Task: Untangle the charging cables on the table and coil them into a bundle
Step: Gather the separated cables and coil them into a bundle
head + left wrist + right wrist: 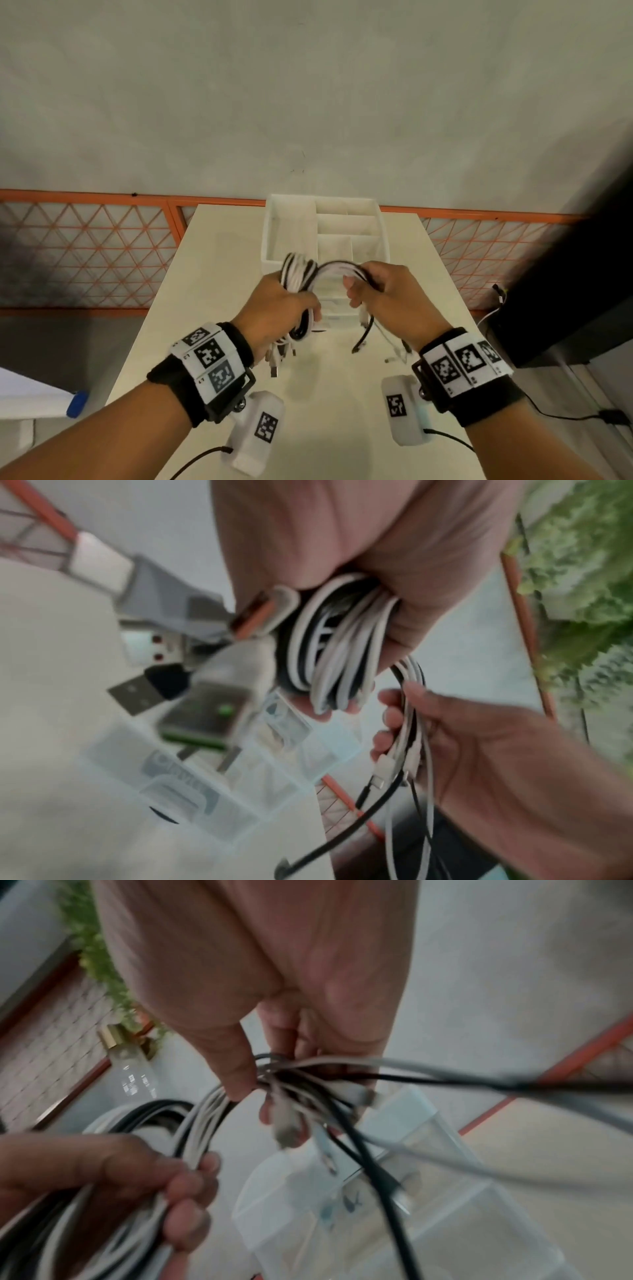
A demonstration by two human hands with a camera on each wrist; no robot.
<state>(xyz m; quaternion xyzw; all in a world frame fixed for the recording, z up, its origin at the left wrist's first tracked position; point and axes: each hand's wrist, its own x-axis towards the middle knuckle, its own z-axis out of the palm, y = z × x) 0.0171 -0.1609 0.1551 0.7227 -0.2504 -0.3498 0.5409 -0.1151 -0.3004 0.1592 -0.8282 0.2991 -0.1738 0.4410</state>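
Note:
My left hand point(284, 305) grips a coil of white and black charging cables point(298, 274), held above the table point(212, 308). The coil shows close up in the left wrist view as looped cables point(339, 647) inside the curled fingers point(318, 712), with several USB plugs point(137, 693) hanging beside it. An arc of the same cables point(339, 266) runs to my right hand point(376, 291), which pinches the strands. In the right wrist view the thumb point(236, 1074) presses the gathered strands point(291, 1074); loose ends with small connectors point(359, 342) dangle below.
A white compartmented organiser box point(322, 233) stands on the table just beyond my hands. An orange lattice fence point(85, 253) runs behind the table. A dark object point(582, 274) sits at the right, with cords on the floor beside it.

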